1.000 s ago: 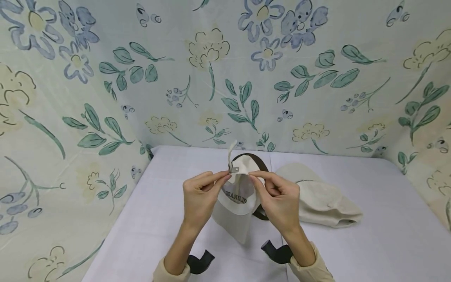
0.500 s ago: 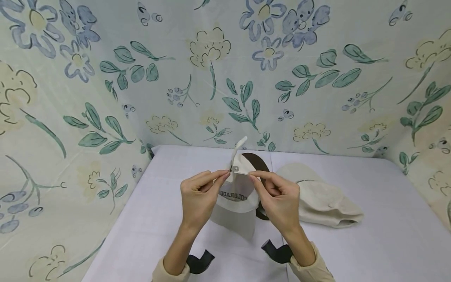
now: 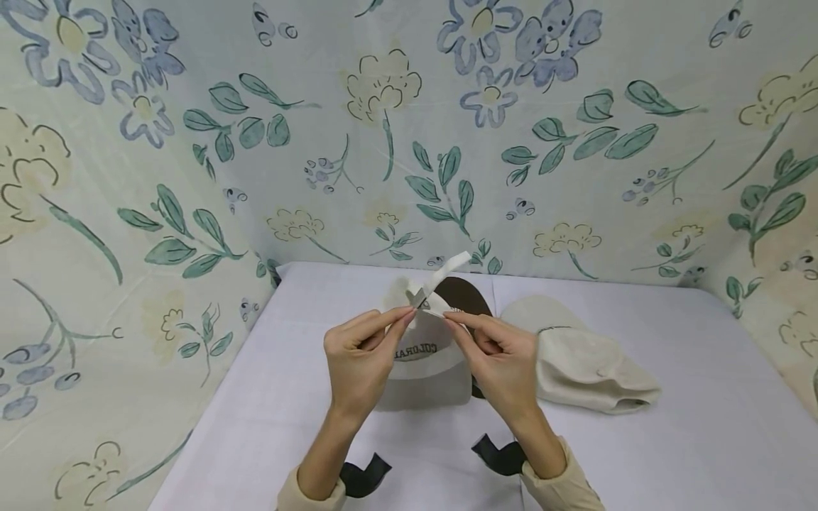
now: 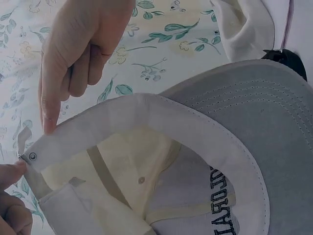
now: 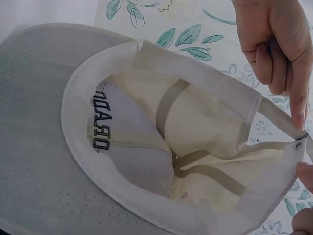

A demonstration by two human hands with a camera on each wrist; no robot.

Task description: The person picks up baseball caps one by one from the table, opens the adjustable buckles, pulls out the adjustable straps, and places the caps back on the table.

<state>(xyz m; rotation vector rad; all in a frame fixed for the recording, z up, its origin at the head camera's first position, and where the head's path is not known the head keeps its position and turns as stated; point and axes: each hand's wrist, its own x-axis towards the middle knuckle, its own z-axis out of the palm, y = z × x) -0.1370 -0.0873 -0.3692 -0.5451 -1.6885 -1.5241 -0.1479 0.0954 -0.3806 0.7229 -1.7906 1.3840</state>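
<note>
In the head view, a cream baseball cap [image 3: 422, 394] hangs between both hands, its inside and grey underbrim facing me. Dark mirrored letters show through its front panel. My left hand [image 3: 359, 358] pinches the back strap beside the metal buckle [image 3: 418, 298], thumb against forefinger. From the buckle, the strap's loose end [image 3: 450, 266] sticks up to the right. My right hand [image 3: 501, 358] pinches the cap's back edge a short way to the right. A small metal eyelet [image 4: 33, 156] shows on the sweatband [image 4: 117, 115] in the left wrist view.
Behind the held cap lies a dark brown rounded piece [image 3: 469, 294], partly hidden. Another cream cap [image 3: 588, 369] lies crumpled on the white table [image 3: 696, 426] at the right. Floral cloth [image 3: 383, 199] walls the back and sides. Black wrist mounts [image 3: 366, 475] sit on both forearms.
The cap has turned so its brim now faces me squarely and sits higher. The strap's loose end has swung to the right. Both hands keep their pinch, shifting slightly left.
</note>
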